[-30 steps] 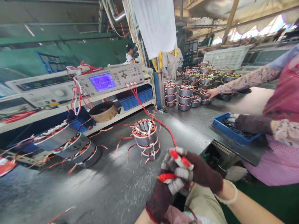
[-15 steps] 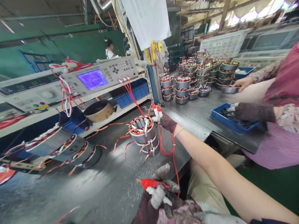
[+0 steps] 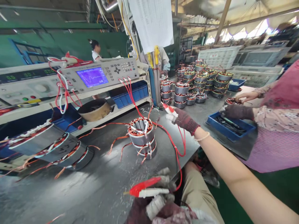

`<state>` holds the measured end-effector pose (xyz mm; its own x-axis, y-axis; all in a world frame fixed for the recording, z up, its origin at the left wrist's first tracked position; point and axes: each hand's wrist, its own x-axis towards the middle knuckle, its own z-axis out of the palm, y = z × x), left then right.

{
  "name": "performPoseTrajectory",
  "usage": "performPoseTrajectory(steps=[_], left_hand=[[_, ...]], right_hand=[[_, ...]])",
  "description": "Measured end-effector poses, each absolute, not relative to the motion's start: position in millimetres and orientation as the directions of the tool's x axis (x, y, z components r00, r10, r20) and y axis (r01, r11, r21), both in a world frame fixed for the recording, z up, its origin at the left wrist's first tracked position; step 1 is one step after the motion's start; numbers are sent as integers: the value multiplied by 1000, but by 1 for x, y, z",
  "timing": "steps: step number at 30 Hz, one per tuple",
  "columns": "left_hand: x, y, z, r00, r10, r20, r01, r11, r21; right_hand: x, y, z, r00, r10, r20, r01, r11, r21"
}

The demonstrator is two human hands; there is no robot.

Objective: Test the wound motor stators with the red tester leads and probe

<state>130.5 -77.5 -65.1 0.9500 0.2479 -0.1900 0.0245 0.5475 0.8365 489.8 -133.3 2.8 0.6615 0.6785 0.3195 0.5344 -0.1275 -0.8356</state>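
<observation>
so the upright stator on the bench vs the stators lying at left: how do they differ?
The upright stator stands end-up with its slots showing; the lying stators rest on their sides. The upright stator stands apart; the lying stators sit in a row. Both have grey bodies, red windings and loose red leads.

- Stator core (image 3: 141, 140): smooth, faintly glossy laminated steel
- Crocodile clip (image 3: 143, 191): glossy red plastic sleeve
- Knitted glove (image 3: 185, 120): rough, dark cloth
- Workbench top (image 3: 100, 189): scratched grey metal with a dull sheen
- Tray (image 3: 230, 132): blue plastic, smooth and fairly matt
</observation>
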Motion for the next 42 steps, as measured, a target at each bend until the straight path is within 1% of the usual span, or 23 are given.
performPoseTrajectory(steps=[1, 2, 3, 5, 7, 11, 13, 14, 16, 18, 20, 21, 22, 24, 26, 28, 31, 34, 38, 42], left_hand=[[130, -79, -60, 963, 204, -174, 36, 546, 837], [131, -81, -56, 973, 171, -153, 38, 539, 841], [132, -83, -52, 980, 153, -130, 29, 532, 847], [133, -86, -47, 981, 168, -100, -6, 533, 846], [133, -88, -43, 969, 225, -104, -39, 553, 832], [124, -84, -39, 906, 382, -183, -76, 570, 818], [117, -77, -39, 848, 474, -237, -58, 528, 847], [115, -72, -39, 809, 532, -250, -54, 491, 869], [114, -59, -37, 731, 639, -241, -56, 408, 911], [120, -40, -30, 673, 711, -204, -77, 341, 937], [131, -17, -20, 650, 742, -165, -118, 313, 942], [138, -5, -14, 640, 755, -140, -159, 308, 938], [144, 6, -8, 620, 778, -103, -223, 301, 927], [154, 21, 1, 595, 803, -32, -319, 272, 908], [157, 26, 7, 591, 806, 13, -343, 237, 909], [156, 23, 9, 600, 799, 25, -317, 209, 925], [150, 16, 8, 622, 782, 31, -281, 186, 942], [149, 14, 7, 633, 773, 44, -277, 173, 945], [151, 15, 7, 632, 773, 60, -285, 160, 945], [153, 16, 5, 635, 770, 64, -290, 161, 943]], right_hand=[[493, -136, 9, 638, 698, 324, 650, -264, -713], [494, -137, 14, 624, 711, 324, 718, -359, -597], [493, -136, 18, 621, 714, 324, 745, -410, -526], [490, -130, 24, 627, 714, 313, 754, -455, -474], [487, -119, 30, 627, 718, 302, 763, -489, -422], [484, -103, 42, 610, 739, 287, 783, -506, -361], [479, -108, 43, 582, 759, 292, 806, -489, -335], [474, -115, 41, 558, 761, 331, 825, -469, -313], [455, -133, 36, 487, 716, 499, 873, -411, -262], [427, -152, 33, 360, 622, 696, 930, -300, -214], [394, -163, 34, 190, 593, 783, 982, -128, -141], [378, -164, 36, 112, 599, 793, 994, -70, -88], [363, -162, 40, 48, 608, 793, 999, -45, -26], [341, -153, 47, -30, 633, 774, 990, -86, 109], [332, -140, 51, -111, 662, 741, 966, -103, 236], [331, -132, 53, -201, 676, 709, 945, -55, 321], [334, -127, 51, -256, 663, 704, 932, -25, 362], [336, -128, 48, -259, 657, 708, 928, -34, 371], [333, -127, 47, -276, 639, 718, 933, 0, 359], [328, -128, 50, -274, 613, 741, 930, -29, 368]])
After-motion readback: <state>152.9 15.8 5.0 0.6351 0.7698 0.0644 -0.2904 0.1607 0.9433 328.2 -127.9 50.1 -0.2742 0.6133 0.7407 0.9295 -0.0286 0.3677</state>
